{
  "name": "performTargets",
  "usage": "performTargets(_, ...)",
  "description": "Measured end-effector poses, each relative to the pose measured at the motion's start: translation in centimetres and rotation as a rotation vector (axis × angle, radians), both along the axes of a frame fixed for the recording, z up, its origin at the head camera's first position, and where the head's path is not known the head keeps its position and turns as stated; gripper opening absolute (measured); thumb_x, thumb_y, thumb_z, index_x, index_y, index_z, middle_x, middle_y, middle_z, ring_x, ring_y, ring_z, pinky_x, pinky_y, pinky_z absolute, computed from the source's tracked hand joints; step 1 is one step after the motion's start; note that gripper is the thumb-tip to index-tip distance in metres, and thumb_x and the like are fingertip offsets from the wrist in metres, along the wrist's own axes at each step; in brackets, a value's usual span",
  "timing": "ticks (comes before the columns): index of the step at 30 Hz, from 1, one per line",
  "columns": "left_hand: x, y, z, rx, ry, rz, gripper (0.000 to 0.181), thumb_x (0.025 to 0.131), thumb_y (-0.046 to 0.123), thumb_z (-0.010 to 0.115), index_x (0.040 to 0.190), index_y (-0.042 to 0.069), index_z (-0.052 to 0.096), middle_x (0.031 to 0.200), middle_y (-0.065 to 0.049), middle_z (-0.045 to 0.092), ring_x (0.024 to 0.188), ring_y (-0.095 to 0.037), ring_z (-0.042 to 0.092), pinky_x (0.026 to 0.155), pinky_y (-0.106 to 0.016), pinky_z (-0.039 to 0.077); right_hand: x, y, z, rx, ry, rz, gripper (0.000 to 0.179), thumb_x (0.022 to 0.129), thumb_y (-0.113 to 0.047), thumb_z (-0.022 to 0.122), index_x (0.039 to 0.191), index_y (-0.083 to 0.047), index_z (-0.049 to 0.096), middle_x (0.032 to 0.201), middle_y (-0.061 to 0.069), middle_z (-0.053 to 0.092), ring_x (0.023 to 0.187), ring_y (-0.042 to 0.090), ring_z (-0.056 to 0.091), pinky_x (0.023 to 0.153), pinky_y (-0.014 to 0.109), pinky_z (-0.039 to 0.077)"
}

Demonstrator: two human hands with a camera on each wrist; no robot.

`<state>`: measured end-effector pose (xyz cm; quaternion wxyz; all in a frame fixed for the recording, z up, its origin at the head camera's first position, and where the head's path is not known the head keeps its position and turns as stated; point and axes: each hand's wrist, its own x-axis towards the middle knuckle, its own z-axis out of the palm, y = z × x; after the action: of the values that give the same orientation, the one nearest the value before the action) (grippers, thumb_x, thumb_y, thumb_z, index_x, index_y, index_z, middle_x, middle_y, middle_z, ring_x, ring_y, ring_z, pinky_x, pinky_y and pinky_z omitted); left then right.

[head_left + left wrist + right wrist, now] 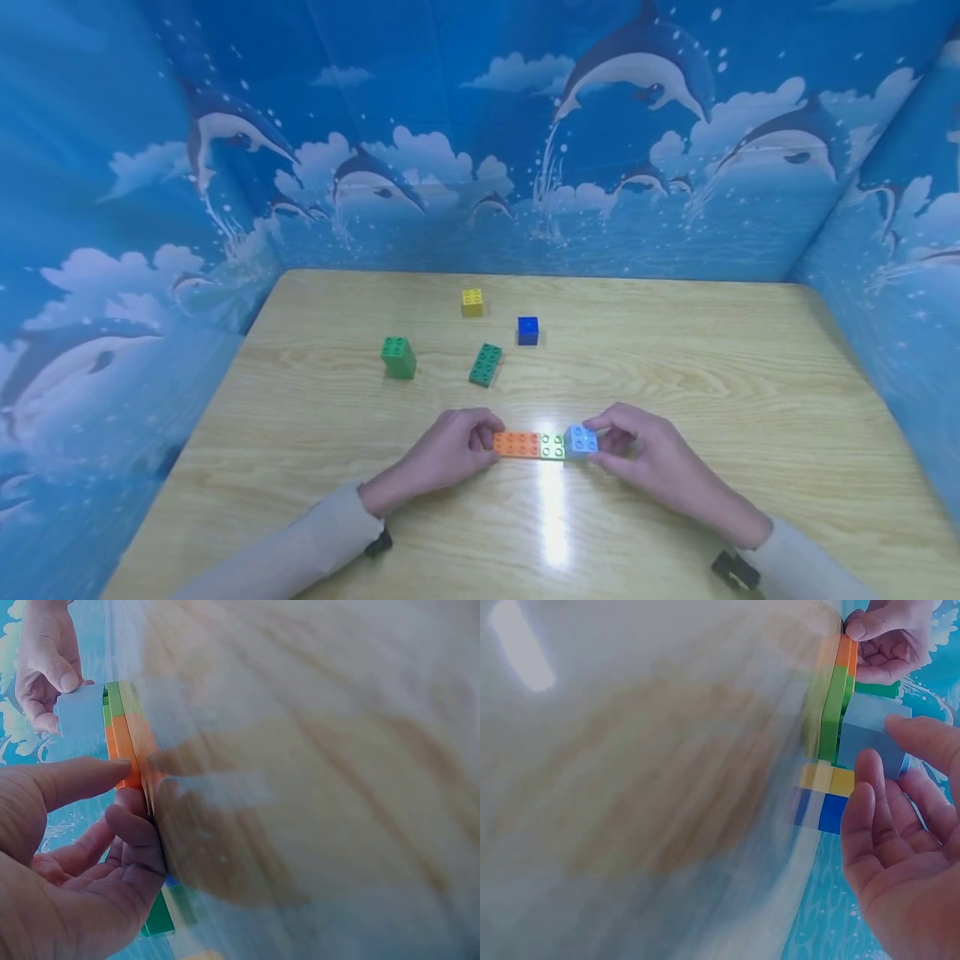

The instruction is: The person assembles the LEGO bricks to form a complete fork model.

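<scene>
An orange brick [516,444] lies lengthwise on the table, its right end against a light green brick [552,447]. My left hand [459,442] pinches the orange brick's left end between thumb and fingers. On the right end of the green brick stands a light blue brick [582,441], taller than the other two. My right hand [645,450] holds that blue brick by its sides, thumb at the front and fingers behind. In the right wrist view the light blue brick [874,731] sits over the green one; I cannot tell whether it is fully pressed on.
Behind the hands stand a tall green block [399,358], a flat dark green brick [486,365], a dark blue brick [528,331] and a yellow brick [472,302]. A dolphin-print curtain [450,167] borders the wooden table [675,350] at the back and sides.
</scene>
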<state>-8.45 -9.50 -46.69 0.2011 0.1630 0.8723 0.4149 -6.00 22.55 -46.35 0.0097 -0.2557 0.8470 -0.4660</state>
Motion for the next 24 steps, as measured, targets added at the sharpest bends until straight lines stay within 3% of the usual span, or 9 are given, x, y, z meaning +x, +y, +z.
performTargets(11,-0.19,-0.07,0.05,0.011,-0.031,0.006,0.033,0.088,0.0,0.086,0.119,0.006,0.078,0.091,0.008,0.069,0.084,-0.012,0.067,0.075,-0.026,0.06,-0.61,-0.06,0.13,0.052,-0.081,-0.004,0.04,0.081,0.002,0.093,0.116,-0.009,0.079,0.099,-0.007,0.073,0.079,0.008,0.069,0.069,0.028,0.063)
performTargets(24,-0.38,0.11,0.16,0.003,-0.05,0.01,0.035,0.087,-0.001,0.086,0.121,0.005,0.077,0.09,0.006,0.068,0.083,-0.012,0.067,0.073,-0.026,0.06,-0.36,-0.14,0.03,0.106,-0.063,0.0,0.037,0.087,-0.002,0.091,0.118,-0.012,0.075,0.1,-0.008,0.071,0.08,0.006,0.067,0.07,0.027,0.062)
